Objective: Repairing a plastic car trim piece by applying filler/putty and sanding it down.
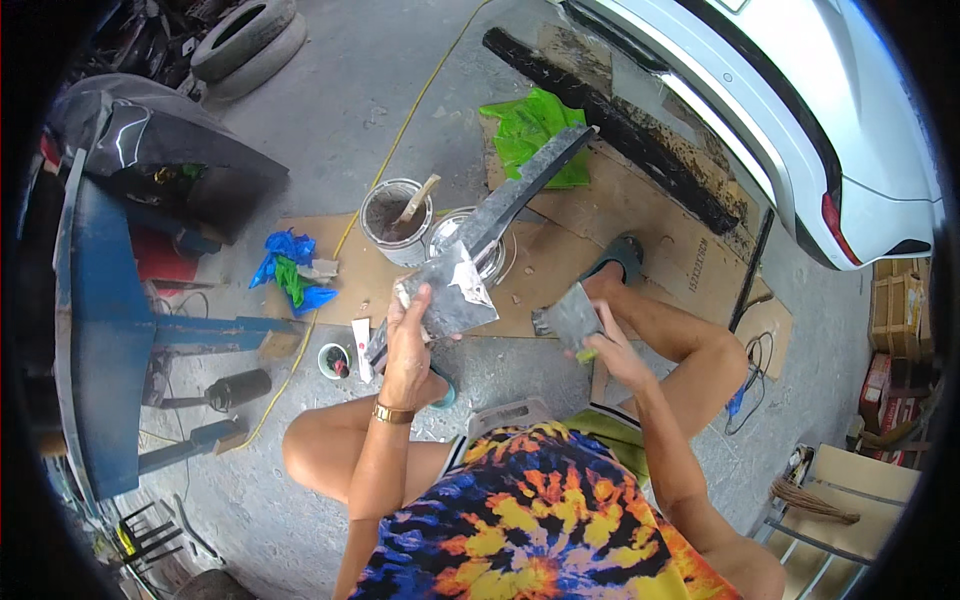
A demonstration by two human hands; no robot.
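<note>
My left hand (405, 345) is closed on a flat grey plate (445, 312) with white putty smeared on its upper right part. A long grey trim strip (535, 180) runs slantwise behind the plate and over a tin; whether my left hand also touches it I cannot tell. In my right hand (618, 352) is a wide putty knife (572, 316), its grey blade pointing left, apart from the plate. A bit of yellow-green shows under the fingers. Beyond the plate stand an open can (375, 225) with a stirring stick (418, 198) in it and a second tin (440, 235), partly covered by the strip.
Flattened cardboard (640, 290) lies on the concrete floor. A green plastic bag (525, 130), blue crumpled plastic (275, 255), a small white cup (334, 360) and a white tube (362, 350) are around. A yellow cable (405, 125) crosses the floor; a white car (800, 120) stands far right, a blue stand (110, 340) left.
</note>
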